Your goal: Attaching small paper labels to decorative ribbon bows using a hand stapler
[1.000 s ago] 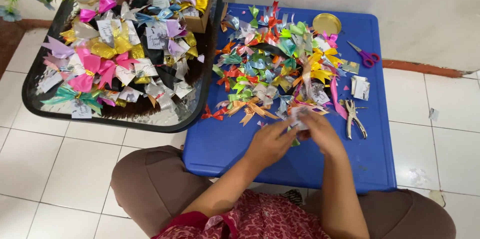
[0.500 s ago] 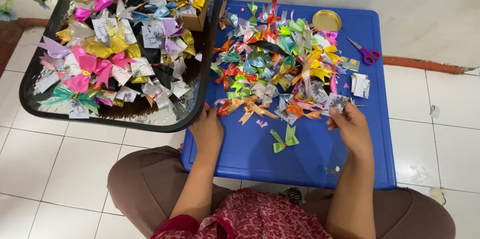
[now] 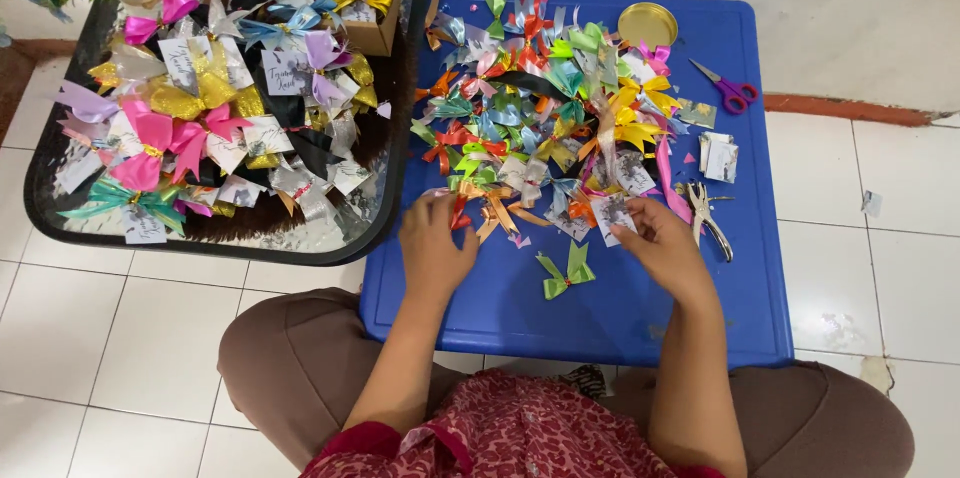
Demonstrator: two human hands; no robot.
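— Green ribbon bow lies alone on the blue bench, just below the big heap of ribbon bows, between the two hands, apart from both.

— What are the hands doing?

— Left hand rests at the heap's lower edge, fingers curled onto an orange-red bow; whether it grips it, I cannot tell. Right hand pinches one small silvery card, likely so it can be paired with a bow.

— What lies around them?

— One pair of pliers just beside the right hand, a few more cards, one pair of purple-handled scissors, one gold lid. One dark tray on the left holds finished bows with cards, too many to count.
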